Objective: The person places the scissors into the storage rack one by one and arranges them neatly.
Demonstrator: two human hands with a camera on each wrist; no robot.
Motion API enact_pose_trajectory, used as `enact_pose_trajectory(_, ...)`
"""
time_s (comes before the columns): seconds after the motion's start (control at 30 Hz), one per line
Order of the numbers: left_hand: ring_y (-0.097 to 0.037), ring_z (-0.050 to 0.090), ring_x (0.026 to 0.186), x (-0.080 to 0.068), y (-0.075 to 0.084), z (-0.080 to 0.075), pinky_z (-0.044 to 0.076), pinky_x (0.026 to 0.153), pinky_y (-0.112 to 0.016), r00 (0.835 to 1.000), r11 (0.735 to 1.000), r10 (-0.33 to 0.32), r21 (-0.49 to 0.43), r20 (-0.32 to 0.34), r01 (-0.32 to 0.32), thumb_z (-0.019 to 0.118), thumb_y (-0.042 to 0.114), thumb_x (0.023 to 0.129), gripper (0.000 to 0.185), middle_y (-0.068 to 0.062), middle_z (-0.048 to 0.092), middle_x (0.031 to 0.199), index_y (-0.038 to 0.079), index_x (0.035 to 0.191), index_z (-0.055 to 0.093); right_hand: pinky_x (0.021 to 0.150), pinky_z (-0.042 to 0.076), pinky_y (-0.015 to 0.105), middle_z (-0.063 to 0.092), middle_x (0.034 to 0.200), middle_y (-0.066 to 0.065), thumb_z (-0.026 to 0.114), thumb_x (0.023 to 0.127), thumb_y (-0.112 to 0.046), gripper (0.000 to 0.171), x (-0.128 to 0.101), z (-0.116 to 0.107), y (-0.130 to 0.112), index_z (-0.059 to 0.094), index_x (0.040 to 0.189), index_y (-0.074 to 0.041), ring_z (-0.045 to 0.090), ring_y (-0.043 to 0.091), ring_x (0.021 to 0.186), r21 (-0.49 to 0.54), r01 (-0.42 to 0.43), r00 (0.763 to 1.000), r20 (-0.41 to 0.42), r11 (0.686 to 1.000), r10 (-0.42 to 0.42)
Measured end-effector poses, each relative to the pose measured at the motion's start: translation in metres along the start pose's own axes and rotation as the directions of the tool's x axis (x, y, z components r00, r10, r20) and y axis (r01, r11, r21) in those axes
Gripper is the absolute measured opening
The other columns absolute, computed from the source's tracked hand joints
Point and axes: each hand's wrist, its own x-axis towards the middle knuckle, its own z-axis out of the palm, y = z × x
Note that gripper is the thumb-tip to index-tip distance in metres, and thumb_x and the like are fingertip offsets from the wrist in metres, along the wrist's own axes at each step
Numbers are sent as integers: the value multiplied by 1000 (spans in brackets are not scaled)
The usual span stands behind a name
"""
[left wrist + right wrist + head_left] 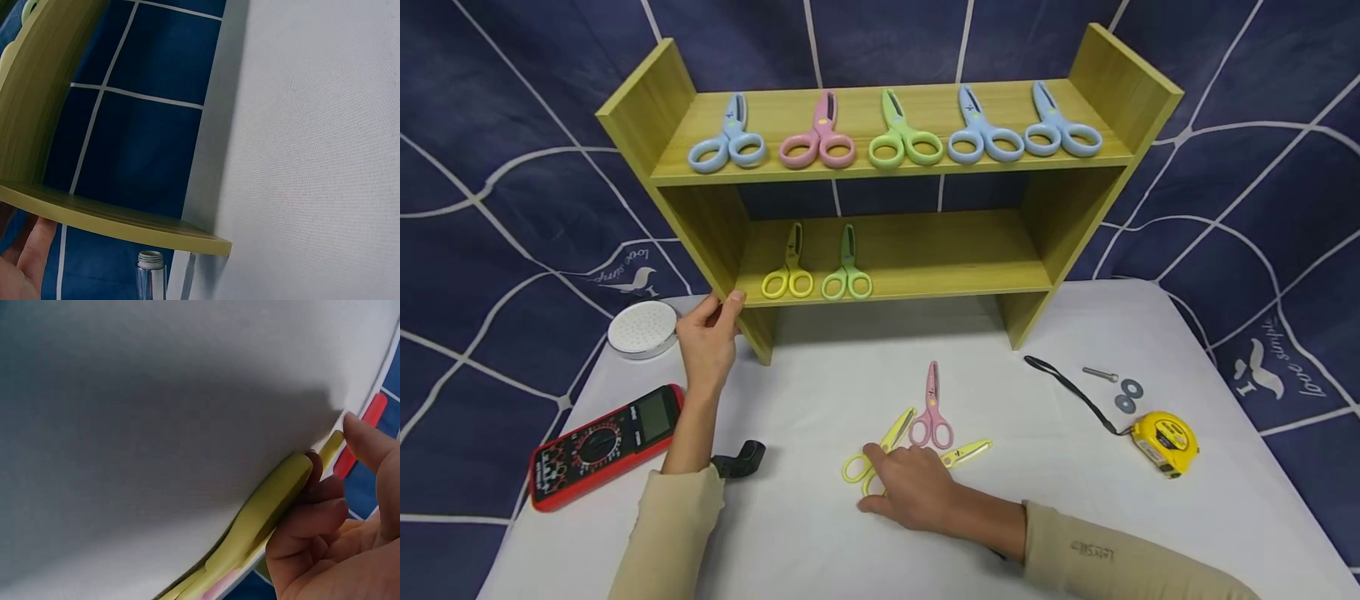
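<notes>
Shelf (970,250) stands at twelve o'clock in the head view, scissors (899,129) lined along both boards. My left hand (707,342) holds its left panel (707,225) near nine o'clock, thumb at the front edge. My right hand (917,487) lies over yellow scissors (897,431) that stick out at its ten o'clock; a second yellow pair (966,452) pokes out at its two. Pink scissors (932,407) lie just beyond, at its twelve.

Left wrist view: at eight o'clock my fingers (39,247) touch the panel's outer face; a metal tube (151,278) shows at seven.

Right wrist view: my fingers curl beside a yellow handle (269,500) near four o'clock, thumb (369,440) standing apart at three; I cannot tell whether they grip it.
</notes>
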Motion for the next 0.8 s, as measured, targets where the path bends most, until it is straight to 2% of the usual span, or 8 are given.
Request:
enact_pose_trajectory(0.23, -15, 61, 70, -9, 24, 3, 52, 57, -16, 1000, 1000, 13, 4, 16, -13, 65, 8, 95, 29, 14, 66, 83, -12, 115, 67, 46, 35, 23, 51, 62, -12, 78, 77, -31, 47, 2, -4, 5, 61, 118, -14, 45, 5, 56, 103, 7, 996, 91, 995, -17)
enact_pose_trajectory(0.37, -13, 60, 69, -11, 29, 3, 51, 57, -14, 1000, 1000, 4, 2, 20, -4, 65, 9, 94, 29, 13, 66, 81, -12, 114, 68, 49, 36, 21, 48, 61, -15, 75, 74, -27, 48, 1, -10, 9, 63, 119, -14, 46, 4, 60, 175, 1, 991, 129, 984, -24)
enact_pose_trajectory(0.47, -15, 60, 69, -8, 21, 2, 52, 57, -16, 1000, 1000, 5, -1, 25, -5, 65, 9, 95, 29, 13, 66, 82, -11, 115, 68, 46, 35, 21, 45, 57, -16, 74, 73, -23, 46, 1, -13, 12, 61, 117, -16, 45, 3, 56, 211, 0, 988, 150, 978, -33)
enact_pose_trajectory(0.63, -14, 61, 70, 1, -3, -1, 53, 57, -19, 1000, 1000, -1, 1, 11, 1, 66, 11, 95, 28, 13, 67, 84, -6, 117, 69, 42, 29, 21, 40, 52, -15, 74, 73, -17, 39, 1, -16, 17, 57, 107, -21, 38, 2, 47, 271, 16, 986, 155, 963, -60)
enact_pose_trajectory(0.7, -13, 61, 71, 1, -5, -1, 53, 57, -18, 1000, 1000, -4, 5, 8, 4, 67, 12, 95, 28, 13, 67, 85, -5, 117, 70, 41, 26, 20, 39, 51, -15, 75, 74, -15, 37, 1, -17, 19, 56, 106, -22, 35, 2, 46, 294, 32, 987, 144, 955, -77)
enact_pose_trajectory(0.8, -14, 61, 71, -1, 3, 0, 53, 57, -19, 1000, 1000, 2, -6, 15, -2, 66, 11, 95, 28, 13, 67, 84, -7, 116, 69, 44, 30, 19, 45, 56, -17, 73, 76, -13, 36, 1, -24, 22, 55, 107, -22, 39, 1, 50, 298, 81, 991, 78, 951, -109)
